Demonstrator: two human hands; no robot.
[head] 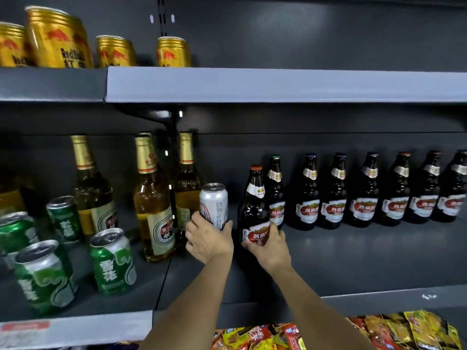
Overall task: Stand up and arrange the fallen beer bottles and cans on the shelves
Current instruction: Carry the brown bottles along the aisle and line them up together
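Left hand (208, 238): wraps silver can (214, 205), light, dentable.
Right hand (267, 245): grips brown bottle (254, 213) low; heavy, breakable glass.

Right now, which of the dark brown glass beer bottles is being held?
The orange-capped dark brown bottle, frontmost and leftmost, gripped by the right hand; the others stand untouched behind.

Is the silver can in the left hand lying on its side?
No, the silver can stands upright on the middle shelf, top facing up, with the left hand gripping its lower part.
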